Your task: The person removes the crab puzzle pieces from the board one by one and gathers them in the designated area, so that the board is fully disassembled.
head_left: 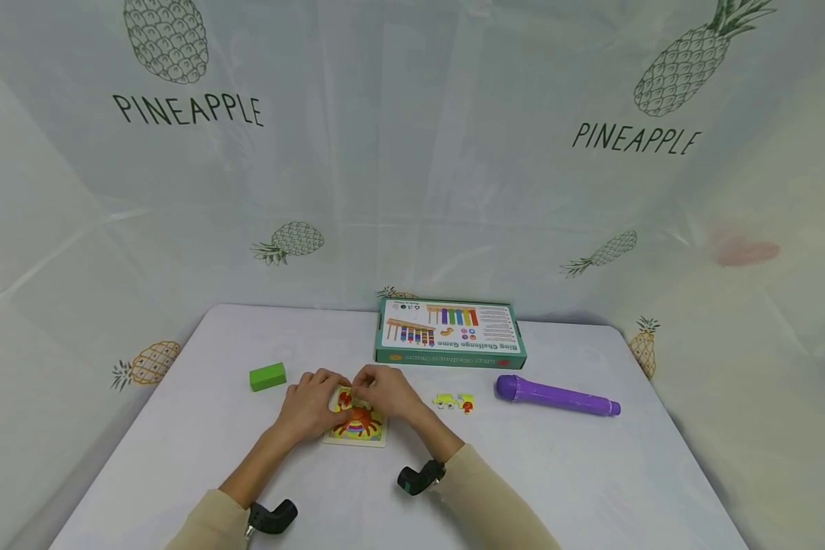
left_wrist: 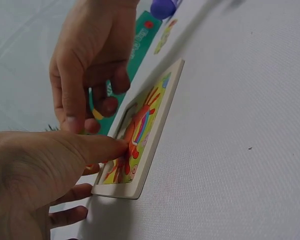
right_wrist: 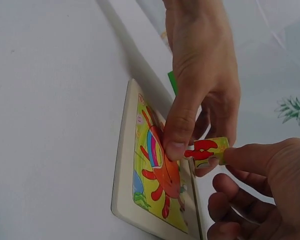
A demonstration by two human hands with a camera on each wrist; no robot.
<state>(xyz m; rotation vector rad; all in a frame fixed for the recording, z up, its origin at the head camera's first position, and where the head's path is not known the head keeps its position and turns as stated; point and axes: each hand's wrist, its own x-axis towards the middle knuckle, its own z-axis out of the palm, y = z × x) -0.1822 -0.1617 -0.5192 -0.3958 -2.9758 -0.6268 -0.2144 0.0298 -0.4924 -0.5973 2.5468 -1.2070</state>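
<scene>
A small wooden jigsaw board with a red crab picture lies on the table, an unfilled recess showing along its far side. My left hand holds the board, its thumb pressing on the crab and its other fingers at the outer edge. Between the thumb and fingers of my right hand is a puzzle piece with a red claw on yellow, pinched just above the board's far side. In the right wrist view the left thumb tip is close to that piece; whether they touch I cannot tell.
Two loose puzzle pieces, one mostly yellow-green and one with red, lie right of the board. Farther right is a purple microphone-shaped tube. A green game box stands at the back; a green block sits on the left.
</scene>
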